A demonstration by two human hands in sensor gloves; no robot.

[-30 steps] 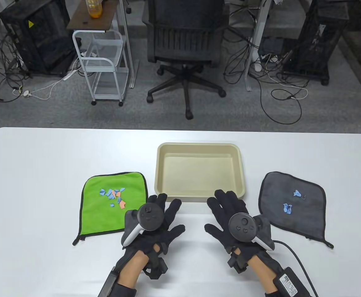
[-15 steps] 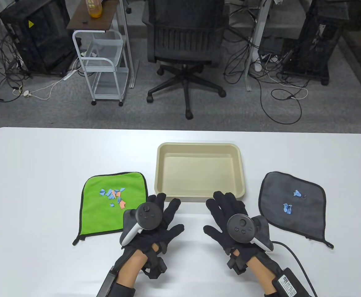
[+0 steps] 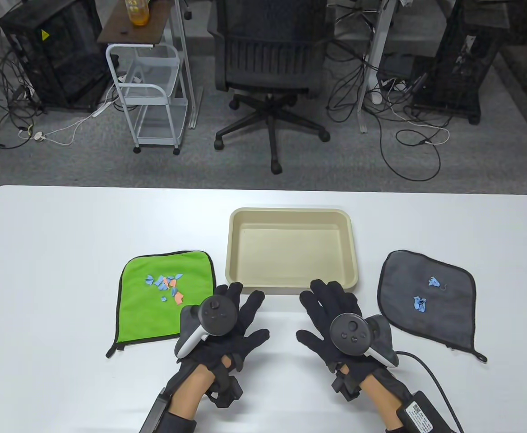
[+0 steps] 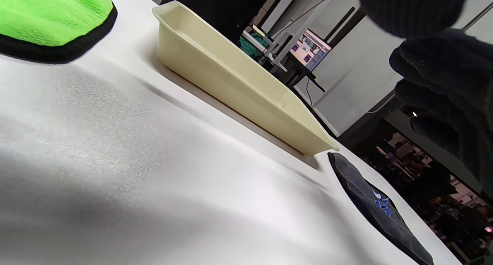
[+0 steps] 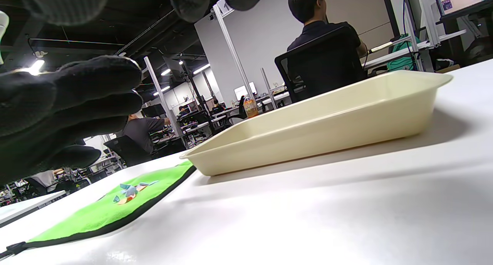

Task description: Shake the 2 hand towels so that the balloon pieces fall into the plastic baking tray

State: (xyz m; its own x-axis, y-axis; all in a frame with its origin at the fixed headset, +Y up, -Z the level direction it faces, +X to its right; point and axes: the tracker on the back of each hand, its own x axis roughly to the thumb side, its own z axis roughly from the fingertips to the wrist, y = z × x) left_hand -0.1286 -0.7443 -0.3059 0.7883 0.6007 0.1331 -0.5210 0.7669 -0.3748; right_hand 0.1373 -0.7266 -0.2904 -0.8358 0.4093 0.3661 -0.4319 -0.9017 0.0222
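Observation:
A cream plastic baking tray (image 3: 290,214) sits at the table's middle with nothing in it; it also shows as the tray (image 4: 231,80) and the tray (image 5: 319,118). Left of it lies a green hand towel (image 3: 155,311) carrying several blue and orange balloon pieces (image 3: 166,286). On the right lies a grey hand towel (image 3: 444,311) with two blue balloon pieces (image 3: 420,304). My left hand (image 3: 241,311) and right hand (image 3: 324,306) lie flat on the table just in front of the tray, fingers spread, holding nothing. The green towel (image 5: 100,215) and grey towel (image 4: 381,215) appear in the wrist views.
The white table (image 3: 65,225) stretches wide on both sides. Beyond its far edge stand an office chair (image 3: 270,58), a white cart (image 3: 150,97) and floor cables. A cable (image 3: 426,365) runs from my right wrist. People sit at desks in the background of the right wrist view.
Both hands have barely shifted, the right one a touch leftward. Towels, pieces and tray have not moved.

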